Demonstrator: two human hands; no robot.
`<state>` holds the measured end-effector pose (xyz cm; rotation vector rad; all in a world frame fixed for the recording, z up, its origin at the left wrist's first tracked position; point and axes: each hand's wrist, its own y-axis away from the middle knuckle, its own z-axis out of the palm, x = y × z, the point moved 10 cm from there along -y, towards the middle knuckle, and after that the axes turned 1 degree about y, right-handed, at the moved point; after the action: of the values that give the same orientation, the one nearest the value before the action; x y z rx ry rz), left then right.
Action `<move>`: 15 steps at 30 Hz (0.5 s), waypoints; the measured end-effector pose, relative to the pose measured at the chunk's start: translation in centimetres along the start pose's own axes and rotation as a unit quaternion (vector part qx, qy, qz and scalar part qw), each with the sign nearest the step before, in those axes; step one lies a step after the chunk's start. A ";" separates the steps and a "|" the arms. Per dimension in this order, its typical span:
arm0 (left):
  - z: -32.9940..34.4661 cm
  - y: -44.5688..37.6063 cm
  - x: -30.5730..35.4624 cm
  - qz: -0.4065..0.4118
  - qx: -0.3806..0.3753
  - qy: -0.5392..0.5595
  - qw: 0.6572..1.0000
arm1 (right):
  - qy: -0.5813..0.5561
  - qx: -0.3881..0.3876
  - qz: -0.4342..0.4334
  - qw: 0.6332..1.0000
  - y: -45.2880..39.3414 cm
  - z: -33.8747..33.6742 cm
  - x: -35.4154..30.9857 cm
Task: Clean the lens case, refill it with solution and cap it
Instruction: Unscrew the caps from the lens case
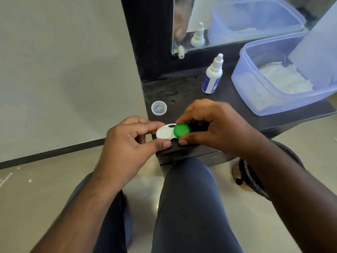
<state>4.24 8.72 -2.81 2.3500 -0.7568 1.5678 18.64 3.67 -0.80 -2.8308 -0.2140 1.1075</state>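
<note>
One head-worn wide-angle view looks steeply down and forward, close over a black shelf (pixel 182 92) and grey-trousered knees (pixel 187 189)

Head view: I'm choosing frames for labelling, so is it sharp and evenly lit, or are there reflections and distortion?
Head view: the lens case and both hands are sharp and softly lit, without harsh shadows; the mirror duplicates the solution bottle and blue tub; the wide-angle lens bends the edges.
</note>
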 end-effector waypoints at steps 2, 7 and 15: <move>0.0 0.0 0.1 -0.002 0.005 -0.005 1.000 | -0.006 -0.047 -0.029 0.998 -0.7 0.3 -0.2; -0.2 0.0 0.3 0.001 0.006 -0.006 1.000 | -0.050 -0.098 -0.051 0.993 -1.3 0.7 0.2; -0.1 0.1 0.6 -0.010 0.006 -0.009 1.000 | -0.128 -0.059 -0.010 0.990 -0.5 0.1 0.6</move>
<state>4.27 8.54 -2.23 2.3754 -0.7289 1.5494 18.90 4.30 -1.21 -2.7703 -0.3350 1.5011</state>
